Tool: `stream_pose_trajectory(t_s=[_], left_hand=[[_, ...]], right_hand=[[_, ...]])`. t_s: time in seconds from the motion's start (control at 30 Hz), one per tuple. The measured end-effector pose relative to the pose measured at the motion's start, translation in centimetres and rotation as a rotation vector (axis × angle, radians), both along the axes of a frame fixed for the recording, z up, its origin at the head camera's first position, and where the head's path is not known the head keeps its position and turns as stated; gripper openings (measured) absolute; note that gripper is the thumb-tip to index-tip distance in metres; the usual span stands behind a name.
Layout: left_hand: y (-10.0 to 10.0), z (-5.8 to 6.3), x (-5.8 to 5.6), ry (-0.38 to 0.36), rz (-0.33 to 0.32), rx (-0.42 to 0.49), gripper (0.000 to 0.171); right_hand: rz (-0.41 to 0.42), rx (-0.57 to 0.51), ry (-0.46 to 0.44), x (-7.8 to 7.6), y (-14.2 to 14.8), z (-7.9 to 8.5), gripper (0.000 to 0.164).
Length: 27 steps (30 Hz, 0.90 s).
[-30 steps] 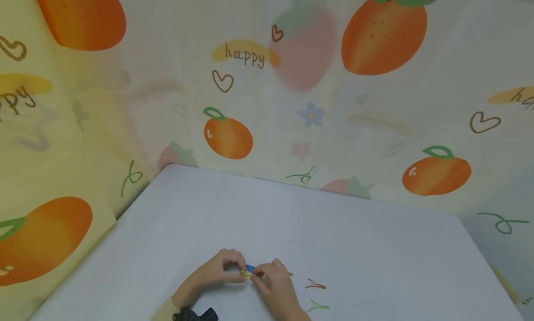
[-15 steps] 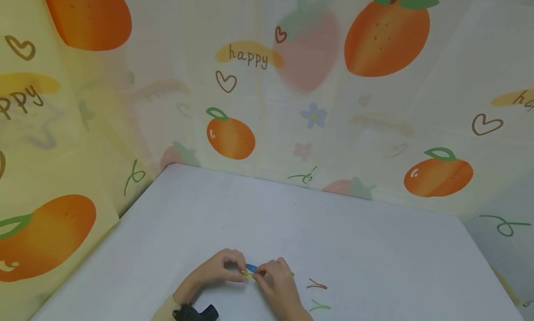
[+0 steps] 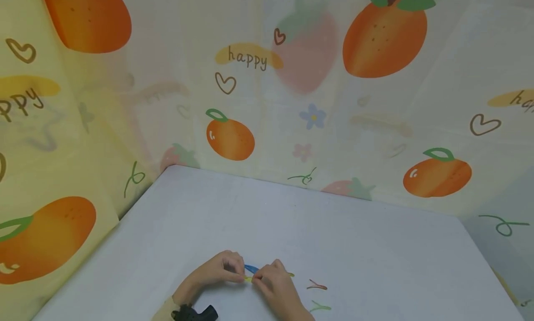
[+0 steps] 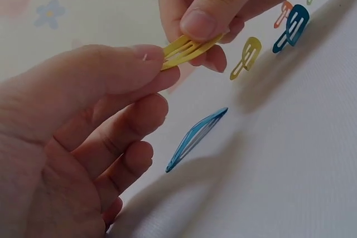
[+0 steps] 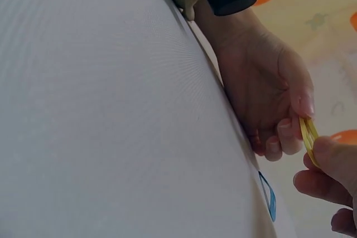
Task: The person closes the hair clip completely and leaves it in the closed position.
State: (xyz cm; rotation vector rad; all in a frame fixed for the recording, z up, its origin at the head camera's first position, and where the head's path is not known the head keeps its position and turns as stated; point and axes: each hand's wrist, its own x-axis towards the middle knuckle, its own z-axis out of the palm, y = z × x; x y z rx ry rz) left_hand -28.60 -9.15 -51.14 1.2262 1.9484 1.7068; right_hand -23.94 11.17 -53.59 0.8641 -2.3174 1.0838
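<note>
Both hands hold a yellow snap hair clip (image 4: pixel 192 54) between them, above the table. My left hand (image 3: pixel 217 269) pinches one end between thumb and index finger, its other fingers loosely curled. At the other end, my right hand (image 3: pixel 276 281) pinches the clip with thumb and fingertips. The clip's slotted middle shows between the two grips in the left wrist view, while the fingertips cover its ends. A blue snap hair clip (image 4: pixel 191 133) lies on the table just below the hands, touched by neither.
Beyond the right hand lie more snap hair clips on the white table (image 3: pixel 375 256): a yellow one (image 4: pixel 240 68), a dark teal one (image 4: pixel 292 28), an orange-red one (image 3: pixel 318 285) and a green one (image 3: pixel 320 306). A fruit-print cloth (image 3: pixel 267 135) hangs behind the table.
The yellow clip showed a forked outline earlier; now it appears as one narrow strip between the fingers. The hands have barely shifted. The clips on the table lie as before.
</note>
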Motion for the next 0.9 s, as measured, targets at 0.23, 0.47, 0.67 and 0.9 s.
stream_pose_trajectory(t_s=[0.23,0.47,0.67,0.9], left_hand=[[-0.1,-0.3,0.0,-0.002,-0.003,0.0,0.004],[0.0,-1.4,-0.6,0.028,0.004,-0.026,0.006],[0.1,0.1,-0.1,0.061,-0.005,-0.049,0.005],[0.2,-0.4,-0.3,0.184,0.004,-0.04,0.007]], right_hand=[[0.099,0.033,-0.077,-0.1,0.6,0.2,0.005],[0.223,0.03,-0.129,-0.4,0.8,0.3,0.006],[0.207,0.016,-0.104,-0.3,0.7,0.5,0.005],[0.179,0.003,-0.078,-0.3,0.6,0.3,0.003]])
